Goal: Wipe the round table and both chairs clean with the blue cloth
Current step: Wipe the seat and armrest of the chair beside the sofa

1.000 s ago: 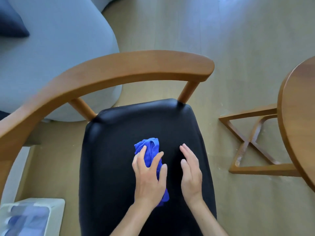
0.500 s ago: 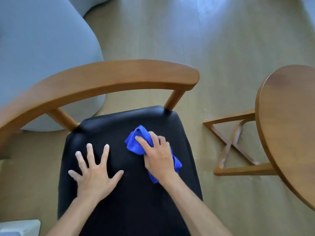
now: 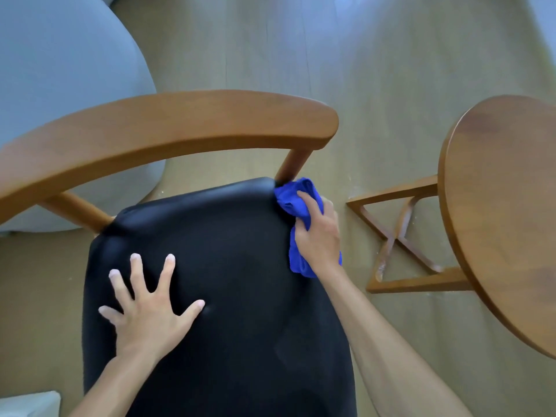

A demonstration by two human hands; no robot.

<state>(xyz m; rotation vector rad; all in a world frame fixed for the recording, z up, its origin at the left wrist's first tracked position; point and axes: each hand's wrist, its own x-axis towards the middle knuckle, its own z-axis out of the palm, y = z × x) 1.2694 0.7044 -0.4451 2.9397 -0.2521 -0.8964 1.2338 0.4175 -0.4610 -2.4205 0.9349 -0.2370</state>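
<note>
A wooden chair with a curved backrest (image 3: pixel 168 130) and a black padded seat (image 3: pixel 234 284) fills the middle of the view. My right hand (image 3: pixel 317 233) grips the bunched blue cloth (image 3: pixel 296 198) at the seat's far right corner, beside the backrest post. My left hand (image 3: pixel 144 311) rests flat on the left part of the seat with its fingers spread. The round wooden table (image 3: pixel 505 212) stands to the right, partly cut off by the frame edge.
The table's wooden cross base (image 3: pixel 400 236) sits on the light wood floor (image 3: pixel 361 55) right of the chair. A grey-blue sofa (image 3: pixel 60 70) is close behind the chair at upper left. A white object (image 3: pixel 27 404) shows at the bottom left corner.
The cloth passed from my left hand to my right one. My right hand swept it from the seat's middle to the far right corner. My left hand spread flat on the seat.
</note>
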